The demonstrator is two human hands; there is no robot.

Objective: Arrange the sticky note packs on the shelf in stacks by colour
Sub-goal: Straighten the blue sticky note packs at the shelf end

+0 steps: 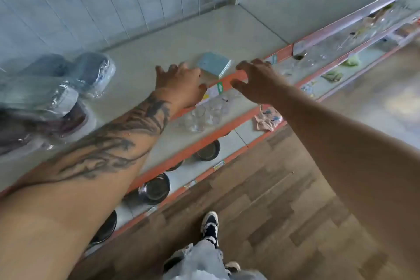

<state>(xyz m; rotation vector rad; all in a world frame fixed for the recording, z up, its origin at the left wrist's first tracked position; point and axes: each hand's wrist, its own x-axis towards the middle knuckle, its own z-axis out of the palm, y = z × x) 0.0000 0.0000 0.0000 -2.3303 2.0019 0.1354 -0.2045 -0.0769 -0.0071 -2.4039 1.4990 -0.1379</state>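
Shop aisle, wood-look floor, tiered cream shelving with orange front edges. Top shelf carries plastic-wrapped dark containers at its left end. Left hand rests near the front edge, fingers spread and loose, gripping nothing. Right hand hovers over the front edge, fingers loosely bent, empty. Light-blue sticky note pack lies flat near the front edge, between both hands, just beside the left. Clear glass cups sit one shelf down.
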